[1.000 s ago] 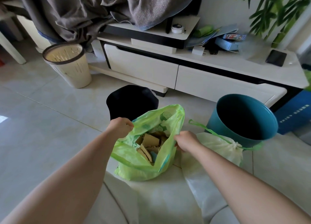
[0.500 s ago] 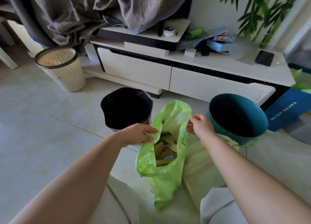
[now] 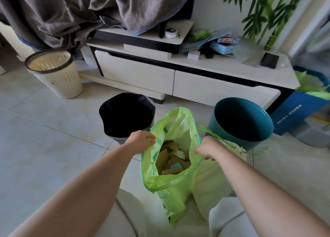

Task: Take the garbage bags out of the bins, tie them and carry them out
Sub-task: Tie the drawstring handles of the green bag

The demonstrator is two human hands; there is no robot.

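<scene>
An open green garbage bag [image 3: 175,188] hangs in front of me, with cardboard scraps [image 3: 172,162] showing inside. My left hand [image 3: 142,140] pinches its left rim and my right hand [image 3: 208,148] grips its right rim. A pale tied bag [image 3: 212,183] with a green drawstring lies right behind it, under my right forearm. A bin with a black liner [image 3: 126,117] stands just beyond my left hand. A teal bin [image 3: 243,120] stands to the right, nothing visible inside. A cream slotted bin [image 3: 53,74] sits at far left.
A low white TV cabinet [image 3: 187,79] runs across the back, with a phone [image 3: 269,60] and boxes on top and a grey blanket [image 3: 80,10] draped above. A blue box [image 3: 300,110] sits at the right. Pale tiled floor [image 3: 44,138] spreads to the left.
The green bag has been lifted and its mouth pulled open wider. My right hand dropped from the bag's top edge to its right rim; my left hand stayed on the left rim.
</scene>
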